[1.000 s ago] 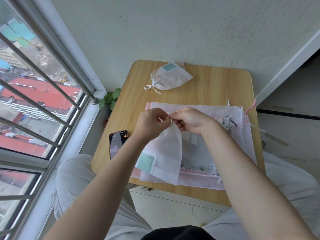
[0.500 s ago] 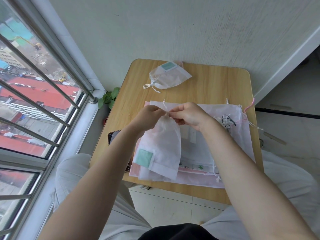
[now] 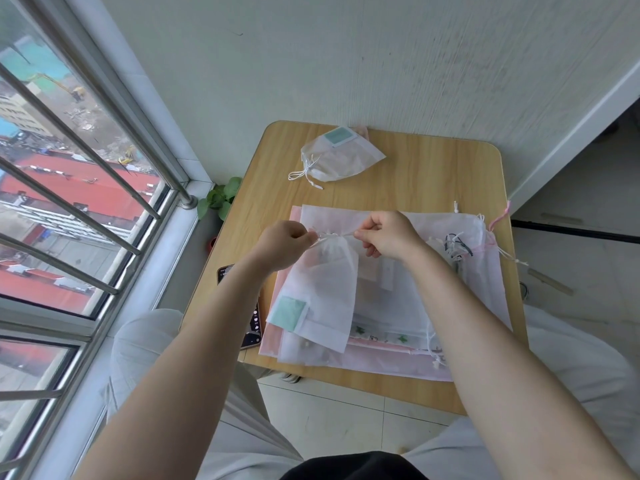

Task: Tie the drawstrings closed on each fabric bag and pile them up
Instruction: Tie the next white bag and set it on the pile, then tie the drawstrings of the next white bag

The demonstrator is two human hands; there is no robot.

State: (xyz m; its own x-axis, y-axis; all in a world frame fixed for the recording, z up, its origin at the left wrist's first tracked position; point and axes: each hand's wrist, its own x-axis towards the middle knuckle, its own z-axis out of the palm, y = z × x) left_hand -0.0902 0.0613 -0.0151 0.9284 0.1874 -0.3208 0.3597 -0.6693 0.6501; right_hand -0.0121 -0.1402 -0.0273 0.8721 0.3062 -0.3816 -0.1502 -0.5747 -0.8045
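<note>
- Hands drawn apart since half a second ago, cord now stretched taut between them; bag neck gathered tighter.
- Left hand point(image 3: 284, 244) curled, pinching one end of drawstring point(image 3: 334, 234) at left of bag mouth.
- Right hand point(image 3: 389, 237) curled, pinching other end at right, knuckles up.
- White fabric bag point(image 3: 325, 292) with green label lying atop stack of flat bags point(image 3: 391, 317) on wooden table point(image 3: 433, 174).
- Tied bag point(image 3: 341, 157) resting well apart, near table's far edge.
- Phone point(image 3: 254, 323) at left table edge, partly under left forearm.
</note>
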